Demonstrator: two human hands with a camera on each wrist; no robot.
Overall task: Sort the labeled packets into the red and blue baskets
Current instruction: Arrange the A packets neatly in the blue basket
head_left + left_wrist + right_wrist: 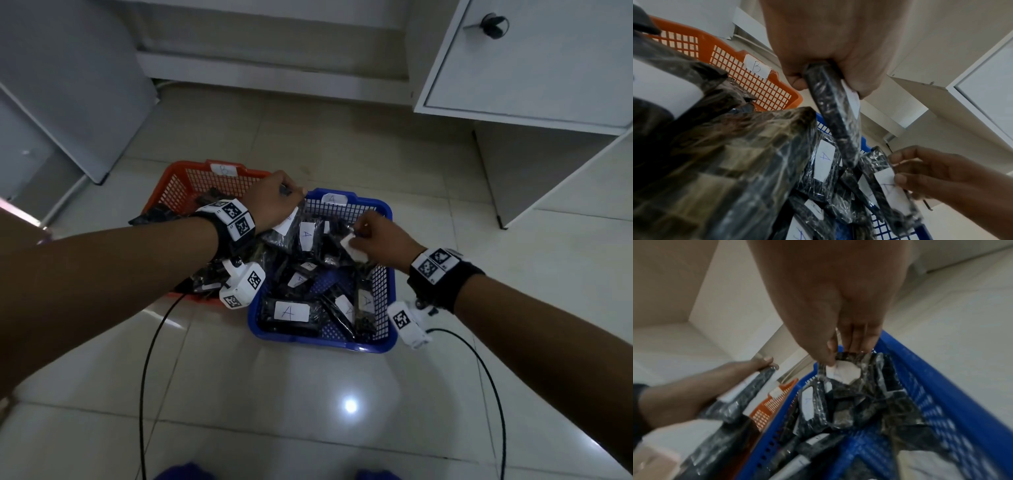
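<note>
- a pale tiled floor (342,394) carries a red basket (178,178) tagged b and a blue basket (387,212) tagged a, side by side.
- the left hand (274,198) grips a black packet (834,113) above the blue basket's far-left corner.
- the right hand (380,240) pinches another packet (844,374) by its white label, over the blue basket's heap.

Overhead head view; close wrist views

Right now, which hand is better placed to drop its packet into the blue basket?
Right. The right hand pinches its black plastic-wrapped packet low inside the blue mesh basket; the left hand holds its own packet higher, by the rim.
</note>
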